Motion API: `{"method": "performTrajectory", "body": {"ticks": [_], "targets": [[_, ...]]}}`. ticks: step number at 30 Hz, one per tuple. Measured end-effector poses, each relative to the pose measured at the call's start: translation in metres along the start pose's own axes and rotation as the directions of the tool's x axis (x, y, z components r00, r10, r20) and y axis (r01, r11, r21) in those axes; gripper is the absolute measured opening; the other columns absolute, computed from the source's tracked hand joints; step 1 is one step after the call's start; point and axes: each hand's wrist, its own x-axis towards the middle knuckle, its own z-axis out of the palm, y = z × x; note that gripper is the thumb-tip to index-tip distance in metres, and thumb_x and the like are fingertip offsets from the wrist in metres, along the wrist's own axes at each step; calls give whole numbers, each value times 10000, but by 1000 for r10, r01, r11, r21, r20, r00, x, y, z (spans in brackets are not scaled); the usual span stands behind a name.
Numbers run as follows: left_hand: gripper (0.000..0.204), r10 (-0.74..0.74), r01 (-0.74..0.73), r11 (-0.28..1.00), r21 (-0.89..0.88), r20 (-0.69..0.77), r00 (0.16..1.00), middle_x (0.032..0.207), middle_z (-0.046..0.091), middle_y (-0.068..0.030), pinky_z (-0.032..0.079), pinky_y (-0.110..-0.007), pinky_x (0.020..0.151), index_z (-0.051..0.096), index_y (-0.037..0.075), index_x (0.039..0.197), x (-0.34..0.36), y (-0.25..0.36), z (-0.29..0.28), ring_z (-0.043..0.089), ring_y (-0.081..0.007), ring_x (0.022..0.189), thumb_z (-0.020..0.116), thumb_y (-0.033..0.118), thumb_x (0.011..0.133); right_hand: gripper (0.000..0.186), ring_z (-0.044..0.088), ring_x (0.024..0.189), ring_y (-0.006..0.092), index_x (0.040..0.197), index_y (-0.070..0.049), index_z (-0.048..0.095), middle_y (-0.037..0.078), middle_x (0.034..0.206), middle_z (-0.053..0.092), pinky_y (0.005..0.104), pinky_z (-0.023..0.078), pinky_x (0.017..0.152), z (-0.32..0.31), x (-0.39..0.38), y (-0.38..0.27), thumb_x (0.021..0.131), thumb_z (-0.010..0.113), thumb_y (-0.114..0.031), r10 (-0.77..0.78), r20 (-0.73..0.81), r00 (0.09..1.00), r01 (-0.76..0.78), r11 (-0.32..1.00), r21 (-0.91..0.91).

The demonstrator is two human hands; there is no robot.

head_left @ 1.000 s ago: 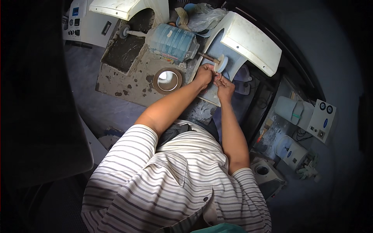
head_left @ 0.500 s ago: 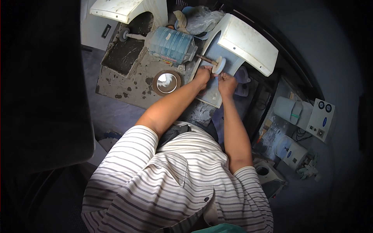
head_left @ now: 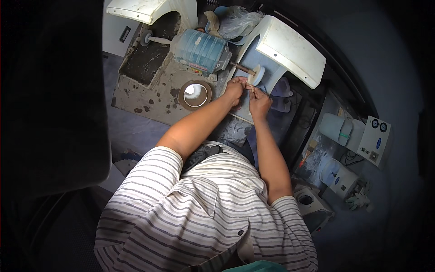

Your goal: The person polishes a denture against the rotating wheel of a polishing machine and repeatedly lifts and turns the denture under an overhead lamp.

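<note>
My left hand [head_left: 235,87] and my right hand [head_left: 258,99] meet in front of a small white polishing wheel [head_left: 256,75] on the shaft of a blue bench motor [head_left: 199,50]. Together the fingers pinch a small pinkish piece [head_left: 248,85] just below the wheel; its shape is too small to tell. A white hood [head_left: 290,50] arches over the wheel on the right. Both forearms reach up from my striped shirt.
A round tin [head_left: 195,94] with a shiny inside sits on the stained bench [head_left: 149,97] left of my hands. A second white hood [head_left: 149,9] covers the motor's left shaft. White machines [head_left: 362,136] with dials and a container [head_left: 337,177] stand at the right.
The view has shifted slightly; my hands stay together at the wheel, the piece held a little lower against it.
</note>
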Motion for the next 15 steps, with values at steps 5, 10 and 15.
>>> {"method": "performTrajectory", "body": {"ticks": [5,10,15], "targets": [[77,76,-76,997,-9,-38,996,815,618,-99,494,-282,667,531,-11,948,-3,0,6,595,-161,704,464,20,927,209,668,756,174,967,53,667,124,861,697,281,521,660,15,-8,21,771,671,-23,129,99,987,-152,947,283],[82,161,-159,983,92,-18,987,717,595,-111,493,-284,573,502,-9,884,-2,-5,4,584,-175,607,444,-67,884,208,613,795,114,1008,16,671,43,925,646,254,524,655,22,-17,13,818,588,38,442,358,822,-528,359,769],[116,172,-171,964,203,13,985,693,590,-125,490,-291,522,480,-4,843,3,-5,8,580,-185,563,427,-107,847,249,622,805,135,1039,26,657,71,974,644,257,536,691,21,-17,22,807,577,70,463,415,783,-567,257,782]]}}
